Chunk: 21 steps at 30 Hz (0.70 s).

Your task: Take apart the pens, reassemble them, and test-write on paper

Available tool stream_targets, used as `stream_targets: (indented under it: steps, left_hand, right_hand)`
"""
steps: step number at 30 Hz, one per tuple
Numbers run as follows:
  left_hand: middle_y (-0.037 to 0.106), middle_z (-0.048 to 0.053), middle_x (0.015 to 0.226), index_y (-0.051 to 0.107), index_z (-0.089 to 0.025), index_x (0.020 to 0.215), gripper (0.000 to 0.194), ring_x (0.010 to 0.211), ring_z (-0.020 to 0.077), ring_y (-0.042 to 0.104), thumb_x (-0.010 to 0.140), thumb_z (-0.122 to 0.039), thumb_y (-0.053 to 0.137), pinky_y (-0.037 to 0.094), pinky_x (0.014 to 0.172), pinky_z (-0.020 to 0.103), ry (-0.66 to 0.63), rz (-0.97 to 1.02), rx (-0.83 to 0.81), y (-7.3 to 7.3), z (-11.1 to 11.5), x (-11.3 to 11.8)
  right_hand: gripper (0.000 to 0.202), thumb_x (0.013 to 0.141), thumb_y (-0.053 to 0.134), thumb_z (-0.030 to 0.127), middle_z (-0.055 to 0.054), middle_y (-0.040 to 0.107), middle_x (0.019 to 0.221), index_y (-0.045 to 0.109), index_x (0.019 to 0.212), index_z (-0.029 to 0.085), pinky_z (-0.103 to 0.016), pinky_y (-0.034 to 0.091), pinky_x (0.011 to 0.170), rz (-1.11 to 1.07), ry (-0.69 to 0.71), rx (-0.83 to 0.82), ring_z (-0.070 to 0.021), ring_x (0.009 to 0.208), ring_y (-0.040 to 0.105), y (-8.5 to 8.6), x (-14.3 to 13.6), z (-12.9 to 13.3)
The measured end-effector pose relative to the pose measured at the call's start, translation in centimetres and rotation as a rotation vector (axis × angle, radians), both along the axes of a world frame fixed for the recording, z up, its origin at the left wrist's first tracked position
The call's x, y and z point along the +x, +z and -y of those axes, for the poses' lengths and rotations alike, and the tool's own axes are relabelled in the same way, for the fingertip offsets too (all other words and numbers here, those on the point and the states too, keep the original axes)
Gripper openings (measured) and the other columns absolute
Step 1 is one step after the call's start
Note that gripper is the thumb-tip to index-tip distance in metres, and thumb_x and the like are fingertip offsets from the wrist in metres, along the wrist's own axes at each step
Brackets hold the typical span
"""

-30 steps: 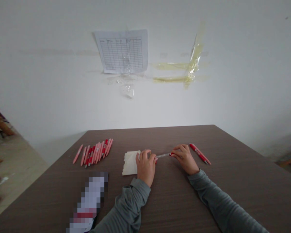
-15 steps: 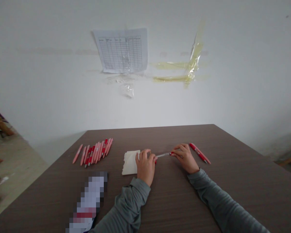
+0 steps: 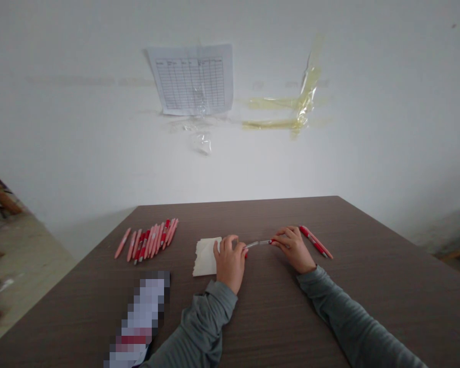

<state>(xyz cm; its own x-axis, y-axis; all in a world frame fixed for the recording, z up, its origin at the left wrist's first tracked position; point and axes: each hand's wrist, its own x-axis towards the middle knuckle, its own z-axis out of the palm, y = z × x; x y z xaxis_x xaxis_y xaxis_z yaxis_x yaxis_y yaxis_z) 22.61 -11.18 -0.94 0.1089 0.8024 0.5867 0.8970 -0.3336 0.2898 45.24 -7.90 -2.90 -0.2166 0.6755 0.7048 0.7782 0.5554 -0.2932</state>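
Observation:
Between my hands a thin clear pen refill (image 3: 258,243) spans the gap, roughly level. My left hand (image 3: 230,263) rests by the right edge of a torn white paper (image 3: 206,257), its thumb and finger closed at the refill's left end. A bit of red shows under those fingertips, mostly hidden. The refill's red right end is pinched in the fingertips of my right hand (image 3: 293,249). Just right of that hand lie a red pen (image 3: 312,240) and a pink pen (image 3: 324,247), side by side.
Several pink and red pens (image 3: 149,242) lie in a row at the left of the brown table (image 3: 268,317). A blurred-out long object (image 3: 141,317) lies at the front left. A printed sheet (image 3: 193,82) and yellow tape (image 3: 304,99) are on the wall.
The refill has tilted slightly and looks a little bent near its middle. My right hand has shifted very slightly to the right; my left hand has barely moved.

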Motion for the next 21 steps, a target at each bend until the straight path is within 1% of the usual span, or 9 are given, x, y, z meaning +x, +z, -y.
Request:
stream_targets:
  steps: [10, 15, 21]
  left_hand:
    - [0.057, 0.007, 0.115, 0.067, -0.023, 0.080, 0.008, 0.113, 0.0240, 0.049, 0.080, -0.027, 0.059, 0.028, 0.106, 0.056, 0.004, 0.030, -0.001, 0.0, 0.1, 0.3]
    - [0.053, 0.008, 0.121, 0.065, -0.020, 0.081, 0.007, 0.117, 0.0249, 0.047, 0.078, -0.026, 0.061, 0.025, 0.107, 0.057, 0.051, 0.047, -0.005, -0.6, 0.2, 0.9]
    - [0.052, 0.009, 0.123, 0.063, -0.018, 0.077, 0.008, 0.116, 0.0264, 0.047, 0.074, -0.026, 0.064, 0.028, 0.104, 0.057, 0.106, 0.021, -0.064, -0.9, 0.7, 1.9]
  right_hand:
    - [0.017, 0.086, 0.057, 0.033, -0.007, 0.064, 0.091, 0.073, 0.088, 0.028, -0.043, 0.045, 0.082, 0.017, -0.035, 0.027, -0.0246, 0.093, 0.048, 0.4, 0.3, -0.1]
    - [0.016, 0.086, 0.058, 0.033, -0.007, 0.064, 0.090, 0.073, 0.088, 0.027, -0.043, 0.045, 0.083, 0.015, -0.043, 0.026, -0.0248, 0.094, 0.049, 0.4, 0.2, -0.1]
    - [0.015, 0.085, 0.059, 0.032, -0.006, 0.064, 0.089, 0.073, 0.088, 0.027, -0.042, 0.045, 0.083, 0.013, -0.051, 0.019, -0.0241, 0.093, 0.049, 0.4, -0.1, -0.1]
